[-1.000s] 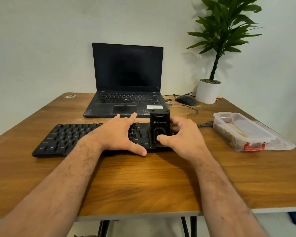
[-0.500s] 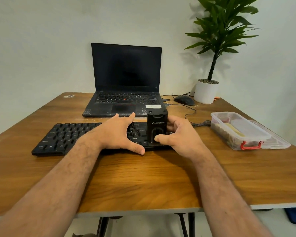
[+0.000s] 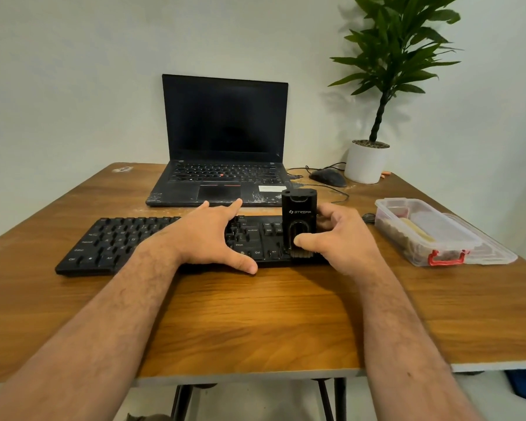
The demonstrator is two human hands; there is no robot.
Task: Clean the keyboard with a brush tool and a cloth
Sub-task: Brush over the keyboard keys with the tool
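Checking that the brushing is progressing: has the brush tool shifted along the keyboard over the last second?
Yes, slightly. The brush tool, gripped by the right hand, has edged left along the keyboard, toward the left hand pressing on it.

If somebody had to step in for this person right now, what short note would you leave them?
Left hand: fingers spread flat on the keyboard, steadying it.
Right hand: grips the brush tool upright, bristles down on the keyboard's right end.
The keyboard lies on the table in front of the laptop.
Done: brushing is under way; how much is covered cannot be told.
Left: finish brushing, then wipe with a cloth. No cloth is clearly in sight; the plastic box at right may hold it.
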